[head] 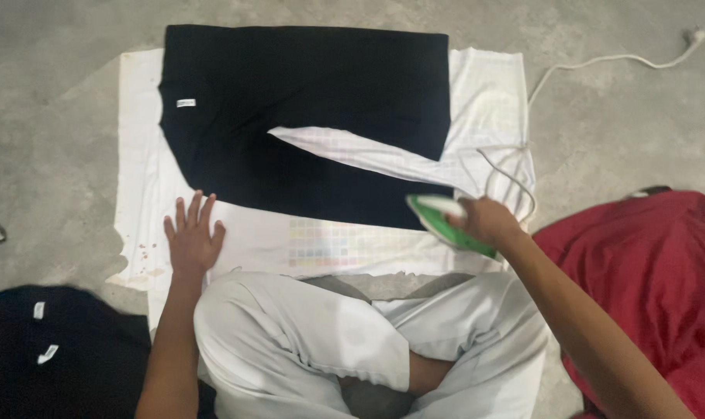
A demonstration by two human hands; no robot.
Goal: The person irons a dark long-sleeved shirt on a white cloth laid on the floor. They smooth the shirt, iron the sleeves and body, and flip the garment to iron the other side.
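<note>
Black trousers [306,116] lie spread on a white cloth [139,155] on the floor, left hand [192,237] pressed flat, fingers apart, at their hem, right hand [488,219] clenched around a green iron [445,225].

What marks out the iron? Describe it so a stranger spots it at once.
Start at the white sheet spread on the floor, with black trousers on it. At the trousers' near right corner, the right hand grips the iron: the only green-and-white thing there.

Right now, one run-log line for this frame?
left hand: flat on white cloth | right hand: grips green iron | black trousers: spread
</note>
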